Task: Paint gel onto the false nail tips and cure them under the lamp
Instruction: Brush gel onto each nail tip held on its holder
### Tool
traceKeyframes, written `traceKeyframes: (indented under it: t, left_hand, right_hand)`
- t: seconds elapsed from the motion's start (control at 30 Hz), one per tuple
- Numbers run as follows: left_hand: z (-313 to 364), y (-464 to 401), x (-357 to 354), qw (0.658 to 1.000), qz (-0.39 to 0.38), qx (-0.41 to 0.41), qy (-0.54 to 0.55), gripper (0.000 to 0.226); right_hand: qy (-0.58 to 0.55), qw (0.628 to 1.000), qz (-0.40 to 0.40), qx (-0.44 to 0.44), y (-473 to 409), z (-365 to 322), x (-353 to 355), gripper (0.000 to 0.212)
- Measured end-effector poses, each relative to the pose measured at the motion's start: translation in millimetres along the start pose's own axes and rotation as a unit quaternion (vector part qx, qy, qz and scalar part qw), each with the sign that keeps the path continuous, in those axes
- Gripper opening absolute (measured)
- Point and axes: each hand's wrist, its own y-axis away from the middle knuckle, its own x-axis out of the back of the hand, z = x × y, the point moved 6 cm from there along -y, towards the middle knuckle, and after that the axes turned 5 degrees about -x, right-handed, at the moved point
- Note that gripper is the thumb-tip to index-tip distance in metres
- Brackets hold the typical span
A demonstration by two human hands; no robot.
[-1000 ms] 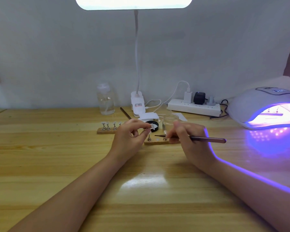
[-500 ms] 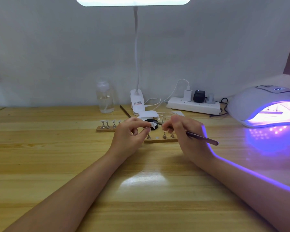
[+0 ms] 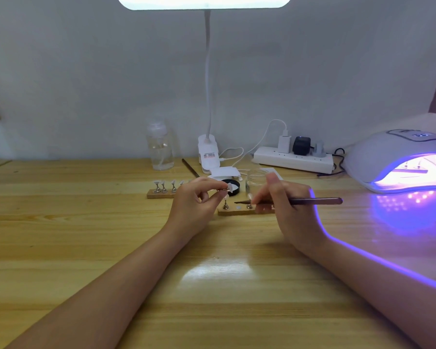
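At the far left of the wooden table [image 3: 61, 222], near the wall, stands a clear plastic bottle [image 3: 159, 147], and in front of it lies a wooden strip [image 3: 160, 194] carrying a row of small metal stands topped with pale nail tips [image 3: 164, 183]. The person's left hand [image 3: 194, 200] hovers just right of that strip, thumb and forefinger pinched on one small stand with a nail tip [image 3: 229, 188] lifted off its base, the other fingers curled loosely. Behind the hand sit a dark open gel pot [image 3: 233, 185], a white clip-on desk lamp base [image 3: 208, 153] whose bright head spans the top of the view, and a thin stick [image 3: 189, 168] lying slantwise on the table. Below the lifted tip lies a second wooden strip [image 3: 237, 211] with two stands still upright on it. The right hand [image 3: 287, 205] grips a slender dark brush [image 3: 312, 201] like a pen, its bristle end pointing left over that second strip, close to the held tip but not touching it. Behind this hand is a small clear jar [image 3: 257, 178]. Farther right a white power strip [image 3: 292, 162] with plugs lies by the wall, and at the right edge the white curing lamp [image 3: 393, 157] glows violet, with another strip of tips inside it
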Motion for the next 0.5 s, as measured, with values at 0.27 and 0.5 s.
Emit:
traceKeyframes:
  t: [0.27,0.5]
  left_hand:
    - [-1.0,-1.4,-0.6,1.0,0.003,-0.008,0.005,0.026]
    - [-0.4,-1.3,-0.8,1.0,0.0,-0.016,0.01,0.027]
  right_hand:
    - [0.061,0.997,0.002,0.047,-0.7,-5.3,-1.6,0.037]
    - [0.072,0.995,0.017,0.072,-0.8,-10.3,-1.1,0.036]
